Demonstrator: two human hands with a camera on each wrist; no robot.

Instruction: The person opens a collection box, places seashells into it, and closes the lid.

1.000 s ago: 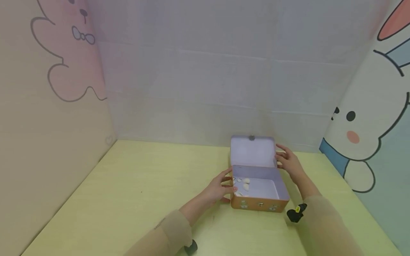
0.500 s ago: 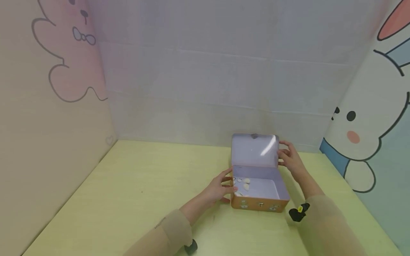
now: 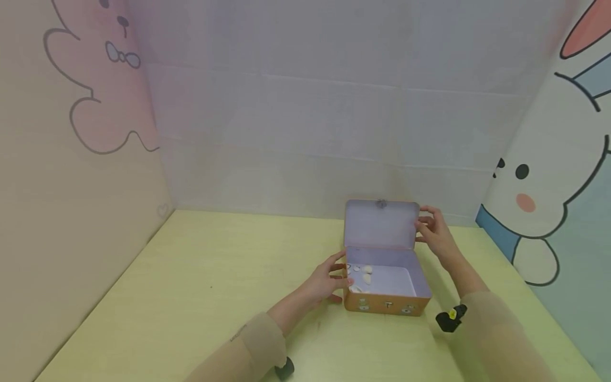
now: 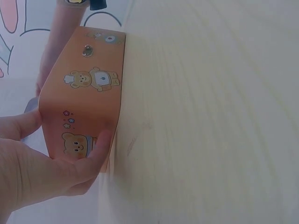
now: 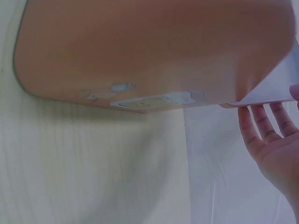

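Note:
An orange tin case (image 3: 401, 306) printed with cartoon bears stands on the table, its lavender lid (image 3: 379, 225) raised. Small white pieces (image 3: 367, 277) lie inside at the left. My left hand (image 3: 322, 283) holds the case's left side, one digit over the rim and another along the wall. In the left wrist view, the front wall (image 4: 65, 95) shows a metal clasp (image 4: 87, 50). With thumb and fingers, my right hand (image 3: 436, 239) grips the lid's right edge. In the right wrist view its fingertips sit at the lid's underside edge, beyond the case's side wall (image 5: 154, 51).
The case stands on a pale yellow tabletop (image 3: 215, 307). A whitish sheet (image 3: 286, 122) closes off the back. Cartoon-printed panels (image 3: 549, 212) flank the table on both sides. Dark devices (image 3: 451, 318) sit at the sleeve cuffs.
My right hand has moved up and slightly right, and the lid it holds has swung from leaning back to more upright. My left hand and the case body have stayed put.

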